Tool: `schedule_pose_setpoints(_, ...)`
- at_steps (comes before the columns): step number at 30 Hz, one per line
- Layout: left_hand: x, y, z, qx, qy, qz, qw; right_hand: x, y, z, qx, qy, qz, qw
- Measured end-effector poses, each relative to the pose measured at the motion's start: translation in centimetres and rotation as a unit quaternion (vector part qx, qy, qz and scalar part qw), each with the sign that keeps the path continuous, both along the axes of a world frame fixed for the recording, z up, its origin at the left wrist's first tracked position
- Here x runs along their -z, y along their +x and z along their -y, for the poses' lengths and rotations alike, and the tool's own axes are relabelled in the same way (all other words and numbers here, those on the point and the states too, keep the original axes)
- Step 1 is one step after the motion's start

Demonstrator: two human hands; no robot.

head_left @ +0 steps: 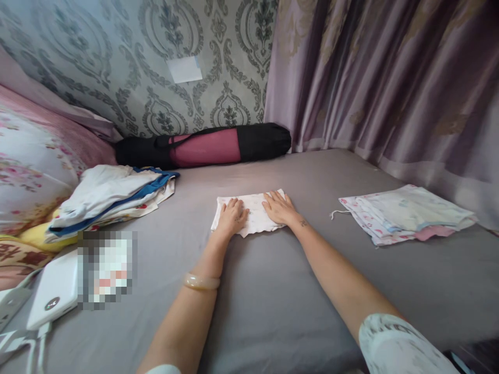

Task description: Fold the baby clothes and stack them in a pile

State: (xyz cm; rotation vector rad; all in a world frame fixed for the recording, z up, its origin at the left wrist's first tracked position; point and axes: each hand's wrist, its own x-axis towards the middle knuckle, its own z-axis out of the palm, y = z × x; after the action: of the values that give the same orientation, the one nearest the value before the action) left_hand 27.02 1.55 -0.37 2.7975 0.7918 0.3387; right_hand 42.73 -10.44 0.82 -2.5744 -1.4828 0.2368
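A small white cloth [254, 214], folded into a rough rectangle, lies flat on the grey sheet [268, 291]. My left hand [234, 215] rests palm down on its left part, fingers spread. On its right part lies my right hand [279, 206], also flat with the fingers apart. Neither hand grips anything. The cloth's lower edge is slightly wavy between my wrists. A pale bangle [201, 282] sits on my left forearm.
At the left is a pile of folded clothes [109, 192], with a white power bank [56, 288] and cables nearer me. Another folded stack [409, 213] lies at the right. A black and red long bag [206, 145] lies along the wall.
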Motion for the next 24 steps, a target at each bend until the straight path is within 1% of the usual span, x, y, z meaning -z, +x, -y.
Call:
schedule_pose_setpoints(2, -0.3, -0.2, 0.0, -0.009, 0.004, -0.004, 1.0, -0.3, 0.2, 0.2, 0.012, -0.003, 0.003, 1.0)
schedule_pose_setpoints(3, -0.5, -0.3, 0.0, -0.024, 0.01, -0.003, 1.0, -0.5, 0.3, 0.2, 0.021, -0.002, 0.011, 1.0)
schedule_pose_setpoints(7, -1.1, -0.9, -0.4, -0.114, 0.057, 0.02, 0.992, -0.7, 0.8, 0.5, 0.052, 0.014, 0.052, 0.997)
schedule_pose_setpoints(9, -1.1, -1.2, -0.7, -0.13, 0.062, 0.002, 0.99, -0.4, 1.0, 0.5, 0.051, 0.006, 0.048, 0.998)
schedule_pose_setpoints(12, -0.6, -1.2, -1.0, -0.132, 0.035, -0.052, 0.989, 0.3, 1.3, 0.5, 0.045, -0.017, 0.027, 0.998)
schedule_pose_setpoints(14, -0.3, -1.1, -1.1, -0.131, 0.025, -0.071, 0.988, 0.5, 1.4, 0.5, 0.045, -0.022, 0.02, 0.999)
schedule_pose_setpoints(19, 0.3, -1.0, -1.5, -0.127, 0.014, -0.062, 0.99, 0.5, 1.5, 0.5, 0.042, -0.016, 0.005, 0.999)
schedule_pose_setpoints(24, 0.5, -1.1, -1.5, -0.124, 0.004, -0.037, 0.992, 0.3, 1.4, 0.6, 0.044, 0.003, -0.02, 0.999)
